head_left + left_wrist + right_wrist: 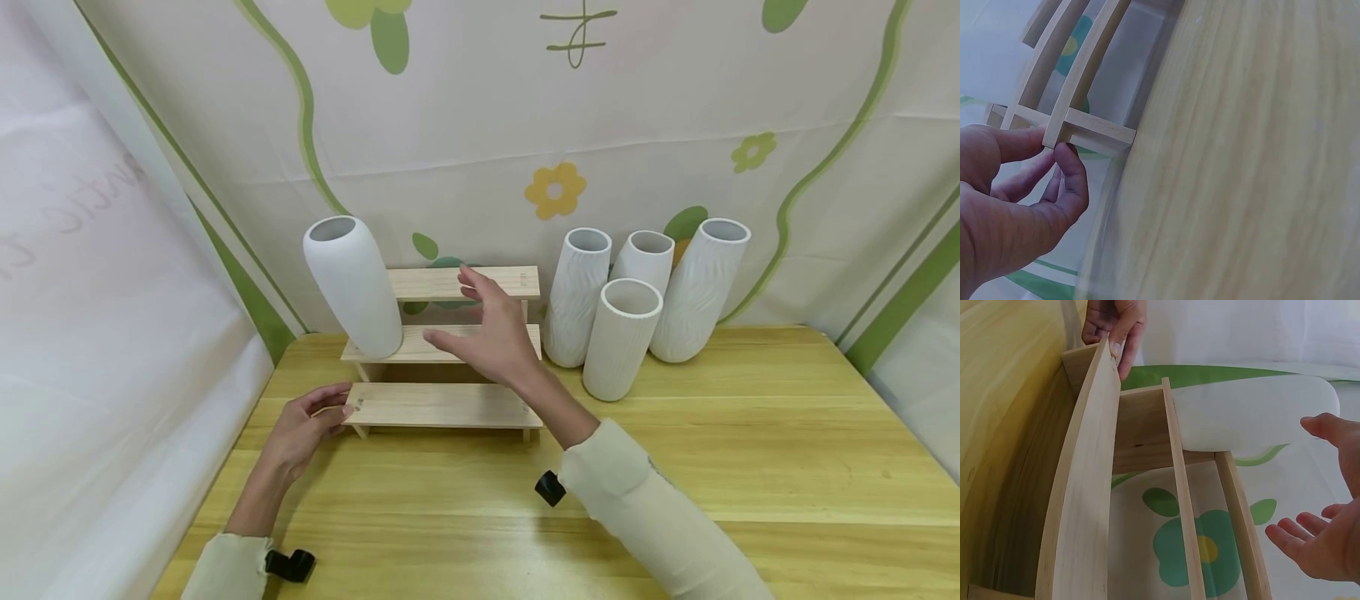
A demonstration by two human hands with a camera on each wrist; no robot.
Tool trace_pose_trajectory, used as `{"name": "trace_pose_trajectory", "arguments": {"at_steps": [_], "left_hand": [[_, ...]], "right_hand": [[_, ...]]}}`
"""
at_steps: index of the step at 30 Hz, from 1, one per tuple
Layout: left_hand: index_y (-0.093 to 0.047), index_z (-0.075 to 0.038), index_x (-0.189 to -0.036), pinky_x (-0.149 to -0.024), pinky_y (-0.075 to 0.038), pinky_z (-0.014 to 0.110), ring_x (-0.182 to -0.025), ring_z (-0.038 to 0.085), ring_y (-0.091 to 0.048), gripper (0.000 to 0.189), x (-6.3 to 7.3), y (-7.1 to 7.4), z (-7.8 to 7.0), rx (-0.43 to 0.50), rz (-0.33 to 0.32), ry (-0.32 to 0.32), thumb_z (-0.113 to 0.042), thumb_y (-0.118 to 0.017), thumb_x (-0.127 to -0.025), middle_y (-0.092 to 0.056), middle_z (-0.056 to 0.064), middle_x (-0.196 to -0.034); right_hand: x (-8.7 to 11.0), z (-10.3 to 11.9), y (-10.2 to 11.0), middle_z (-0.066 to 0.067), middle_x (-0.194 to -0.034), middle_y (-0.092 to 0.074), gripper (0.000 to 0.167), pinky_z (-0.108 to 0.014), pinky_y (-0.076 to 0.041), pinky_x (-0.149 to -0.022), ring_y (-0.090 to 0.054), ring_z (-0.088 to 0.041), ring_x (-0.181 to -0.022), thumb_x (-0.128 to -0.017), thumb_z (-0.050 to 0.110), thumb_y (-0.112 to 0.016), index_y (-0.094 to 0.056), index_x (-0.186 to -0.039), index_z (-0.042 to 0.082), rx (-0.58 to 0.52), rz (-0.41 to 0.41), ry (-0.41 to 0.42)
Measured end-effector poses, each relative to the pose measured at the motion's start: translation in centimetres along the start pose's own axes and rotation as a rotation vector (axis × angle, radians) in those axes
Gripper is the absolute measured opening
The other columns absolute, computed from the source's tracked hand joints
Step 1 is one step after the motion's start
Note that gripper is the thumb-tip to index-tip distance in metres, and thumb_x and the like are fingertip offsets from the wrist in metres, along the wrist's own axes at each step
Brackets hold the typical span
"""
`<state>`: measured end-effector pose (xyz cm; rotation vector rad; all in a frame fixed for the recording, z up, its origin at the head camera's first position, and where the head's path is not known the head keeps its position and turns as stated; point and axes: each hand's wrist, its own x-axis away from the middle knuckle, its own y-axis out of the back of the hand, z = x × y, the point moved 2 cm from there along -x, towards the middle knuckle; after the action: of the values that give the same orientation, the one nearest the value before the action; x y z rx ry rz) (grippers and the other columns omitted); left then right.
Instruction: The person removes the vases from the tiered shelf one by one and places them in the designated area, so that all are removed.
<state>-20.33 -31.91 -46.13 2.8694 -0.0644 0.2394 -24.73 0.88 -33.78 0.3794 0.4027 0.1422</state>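
A three-tier wooden stand [442, 406] sits at the back left of the table. My left hand [303, 429] pinches the left end of its lowest board, thumb on top and fingers beneath, as the left wrist view shows. On the middle board's left end stands a smooth white vase [352, 287]. My right hand [491, 329] is held over the stand, to the right of that vase, its thumb and fingers spread apart and nothing between them. In the right wrist view the vase [1254, 412] lies beyond the right hand's [1329, 512] fingertips.
Right of the stand is a group of white vases: a ribbed one [621, 342] in front, a textured one [576, 300] at left, a rounded one [643, 257] behind and a tall one [699, 292] at right. A patterned cloth [465, 108] hangs behind the wooden table [750, 467].
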Motion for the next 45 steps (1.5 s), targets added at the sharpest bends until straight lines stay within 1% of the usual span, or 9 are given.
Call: {"name": "trace_pose_trajectory", "arguments": {"at_steps": [4, 10, 16, 21, 23, 33, 36, 41, 45], "left_hand": [[-0.050, -0.002, -0.158, -0.092, -0.061, 0.022, -0.106, 0.004, -0.065, 0.056, 0.0, -0.1, -0.1, 0.002, 0.002, -0.002, -0.019, -0.067, -0.108, -0.057, 0.005, -0.137], [-0.049, -0.002, -0.159, -0.092, -0.061, 0.022, -0.107, 0.004, -0.064, 0.055, -0.1, 0.0, -0.1, 0.002, 0.006, -0.005, -0.019, -0.066, -0.109, -0.057, 0.006, -0.138], [-0.049, -0.002, -0.159, -0.092, -0.061, 0.023, -0.107, 0.004, -0.064, 0.056, -0.2, 0.1, 0.1, 0.008, 0.007, -0.005, -0.019, -0.067, -0.108, -0.057, 0.006, -0.138], [-0.050, -0.001, -0.158, -0.091, -0.061, 0.022, -0.106, 0.005, -0.064, 0.057, -0.2, 0.1, 0.4, 0.008, 0.003, -0.006, -0.019, -0.068, -0.108, -0.056, 0.007, -0.138], [-0.049, -0.001, -0.159, -0.091, -0.060, 0.022, -0.107, 0.005, -0.064, 0.057, -0.2, 0.0, 0.4, 0.006, 0.004, -0.006, -0.019, -0.068, -0.108, -0.056, 0.008, -0.139], [-0.049, -0.001, -0.159, -0.090, -0.060, 0.021, -0.107, 0.005, -0.063, 0.057, -0.1, 0.1, 0.5, 0.001, 0.007, -0.003, -0.020, -0.068, -0.108, -0.055, 0.008, -0.140], [-0.049, -0.001, -0.159, -0.090, -0.060, 0.020, -0.107, 0.005, -0.063, 0.057, -0.1, 0.1, 0.4, 0.001, 0.006, -0.002, -0.020, -0.068, -0.108, -0.055, 0.008, -0.140], [-0.049, -0.001, -0.159, -0.091, -0.060, 0.020, -0.108, 0.005, -0.063, 0.057, -0.2, 0.1, 0.3, 0.000, 0.016, -0.014, -0.020, -0.068, -0.108, -0.055, 0.010, -0.141], [-0.049, -0.001, -0.159, -0.091, -0.060, 0.021, -0.109, 0.005, -0.063, 0.057, -0.2, 0.0, 0.2, -0.001, 0.018, -0.013, -0.020, -0.067, -0.108, -0.054, 0.010, -0.141]], "right_hand": [[-0.5, 0.2, -0.5, -0.007, -0.166, -0.050, 0.100, -0.042, -0.052, -0.118, -0.053, -0.023, -0.150, -0.084, 0.031, -0.095, -0.041, -0.166, 0.014, -0.044, 0.003, 0.005], [-1.6, 0.4, -1.5, -0.004, -0.166, -0.050, 0.101, -0.044, -0.051, -0.120, -0.052, -0.022, -0.151, -0.081, 0.030, -0.097, -0.043, -0.165, 0.012, -0.122, -0.003, 0.023], [-2.7, 0.5, -2.9, -0.003, -0.165, -0.051, 0.100, -0.044, -0.052, -0.119, -0.052, -0.022, -0.151, -0.080, 0.027, -0.098, -0.045, -0.163, 0.012, -0.164, 0.013, 0.045], [-3.2, 0.2, -4.0, -0.008, -0.167, -0.048, 0.101, -0.045, -0.050, -0.121, -0.049, -0.024, -0.153, -0.081, 0.025, -0.097, -0.043, -0.165, 0.013, -0.186, 0.038, 0.052], [-3.3, 0.1, -4.4, -0.009, -0.169, -0.046, 0.101, -0.044, -0.048, -0.122, -0.048, -0.024, -0.154, -0.082, 0.025, -0.097, -0.043, -0.166, 0.013, -0.188, 0.044, 0.054], [-4.1, 0.2, -6.9, -0.005, -0.170, -0.044, 0.099, -0.028, -0.047, -0.120, -0.050, -0.019, -0.153, -0.081, 0.024, -0.098, -0.045, -0.164, 0.010, -0.188, 0.010, 0.086], [-4.2, 0.3, -7.6, -0.006, -0.169, -0.044, 0.101, -0.030, -0.048, -0.119, -0.051, -0.020, -0.152, -0.081, 0.025, -0.098, -0.044, -0.164, 0.010, -0.172, 0.004, 0.090], [-4.4, 0.4, -8.6, -0.008, -0.165, -0.050, 0.105, -0.041, -0.054, -0.115, -0.057, -0.024, -0.147, -0.079, 0.025, -0.099, -0.042, -0.165, 0.009, -0.164, -0.022, 0.074], [-4.4, 0.5, -9.6, -0.010, -0.160, -0.057, 0.110, -0.039, -0.058, -0.110, -0.065, -0.024, -0.139, -0.077, 0.030, -0.100, -0.040, -0.167, 0.010, -0.119, -0.018, 0.079]]}}
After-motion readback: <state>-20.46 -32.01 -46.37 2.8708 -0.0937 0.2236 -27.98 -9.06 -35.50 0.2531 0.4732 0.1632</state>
